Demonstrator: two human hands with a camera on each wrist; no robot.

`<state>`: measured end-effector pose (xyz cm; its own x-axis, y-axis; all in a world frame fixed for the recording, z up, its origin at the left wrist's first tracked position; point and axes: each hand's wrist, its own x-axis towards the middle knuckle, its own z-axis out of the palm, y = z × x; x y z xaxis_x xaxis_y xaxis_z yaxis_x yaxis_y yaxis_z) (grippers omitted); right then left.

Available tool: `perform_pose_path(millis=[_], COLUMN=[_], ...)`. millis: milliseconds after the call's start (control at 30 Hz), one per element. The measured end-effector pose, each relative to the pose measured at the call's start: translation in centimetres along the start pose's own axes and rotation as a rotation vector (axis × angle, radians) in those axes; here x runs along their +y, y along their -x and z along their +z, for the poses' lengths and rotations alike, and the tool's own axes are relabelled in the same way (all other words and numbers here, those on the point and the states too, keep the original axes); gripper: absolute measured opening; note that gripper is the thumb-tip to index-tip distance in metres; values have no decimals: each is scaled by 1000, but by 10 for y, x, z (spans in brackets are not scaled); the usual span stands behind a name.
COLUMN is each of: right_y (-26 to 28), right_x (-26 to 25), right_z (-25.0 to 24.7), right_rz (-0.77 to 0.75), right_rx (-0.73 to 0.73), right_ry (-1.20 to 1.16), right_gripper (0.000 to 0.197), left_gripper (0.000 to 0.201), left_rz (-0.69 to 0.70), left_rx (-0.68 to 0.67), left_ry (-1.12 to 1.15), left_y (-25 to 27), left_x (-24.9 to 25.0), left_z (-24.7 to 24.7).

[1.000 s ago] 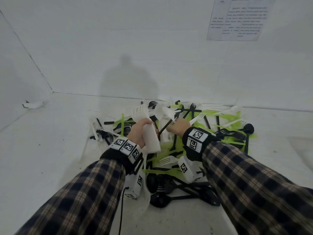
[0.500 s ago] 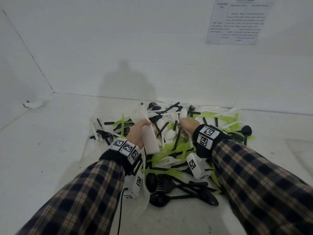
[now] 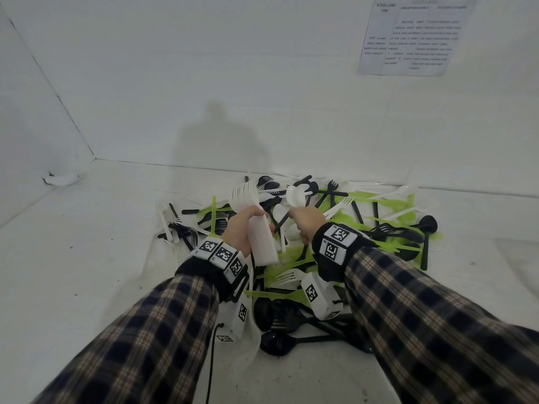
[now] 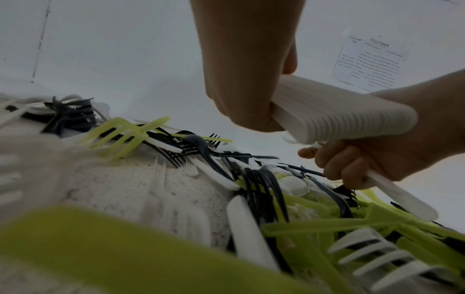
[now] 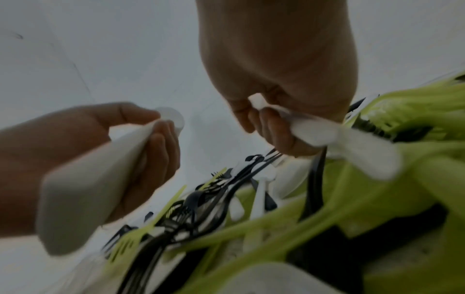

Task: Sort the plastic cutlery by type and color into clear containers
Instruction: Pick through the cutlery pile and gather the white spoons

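Observation:
A mixed pile of black, lime-green and white plastic cutlery lies on the white surface. My left hand grips a thick stack of white forks upright above the pile, tines pointing away; the left wrist view shows the stacked handles. Just to its right, my right hand is curled round white spoons, bowls up, and their handles stick out below the fist. In the left wrist view the right hand sits right beside the fork stack. No clear container is in view.
White walls close off the back and left, with a printed sheet on the back wall. A small white object lies in the far left corner. Black spoons lie nearest me, under my wrists.
The right hand dipped to the right into the pile half a second ago. It has now come back up toward the left hand, holding white spoons. The left hand kept its fork stack still.

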<state>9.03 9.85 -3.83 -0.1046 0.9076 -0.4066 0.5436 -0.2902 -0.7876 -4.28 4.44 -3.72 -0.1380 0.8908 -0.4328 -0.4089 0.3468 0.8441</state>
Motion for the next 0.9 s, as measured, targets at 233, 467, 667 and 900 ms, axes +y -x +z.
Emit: perform_pose_path(millis=[233,467,667,900], right_y=[2,-1,-3,-1], right_x=[-1,1,0,1], right_z=[18,19,17,-1], right_rz=[-74,-83,-27,-16], right_rx=[70,49,32,-69], right_ry=[542,767,563,204], right_gripper=[33,23,21,31], left_gripper=[7,6,6,5], left_rz=[-7,-27,-16,3], left_rx=[8,14,13,4], left_ry=[-6,-11,-31,-4], left_y=[0,-1,-1,2], left_x=[-1,-3,-4,-2], left_z=[1,0,2,4])
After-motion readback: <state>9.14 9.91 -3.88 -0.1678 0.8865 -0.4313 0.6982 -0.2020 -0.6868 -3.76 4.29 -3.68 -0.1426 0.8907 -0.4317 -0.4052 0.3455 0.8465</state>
